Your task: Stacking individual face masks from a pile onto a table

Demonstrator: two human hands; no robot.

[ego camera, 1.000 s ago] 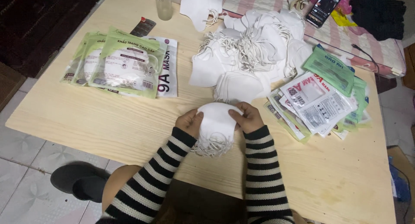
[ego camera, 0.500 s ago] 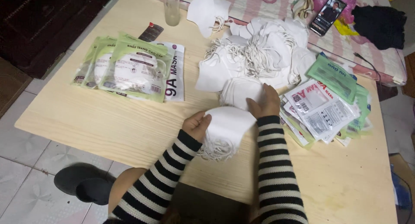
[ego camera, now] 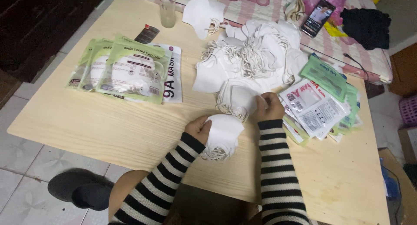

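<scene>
Near the tabletop's front edge, around the middle, my left hand (ego camera: 197, 128) grips a small stack of white masks (ego camera: 222, 136), fingers curled around its left side, ear loops hanging off the bottom toward the edge. My right hand (ego camera: 269, 107) is just beyond it, fingertips pinching the edge of a single white mask (ego camera: 238, 100) at the near end of the loose mask pile (ego camera: 252, 60); thumb and fingers closed on the fabric. That pile spreads toward the far edge, tangled loops all over. One more folded mask (ego camera: 202, 14) sits apart by the far edge, next to a clear glass (ego camera: 167, 10). Right of my right hand, a heap of empty green and white packets (ego camera: 321, 101) fans toward the right edge. Left side of the wooden table (ego camera: 87, 125): sealed green mask packs (ego camera: 126, 71) overlapped in a row, a small dark card (ego camera: 147, 34) behind them. Beyond the far edge, a phone (ego camera: 318, 17) and a black cloth (ego camera: 367, 27) on a striped pink cover. Both sleeves striped black and white.
</scene>
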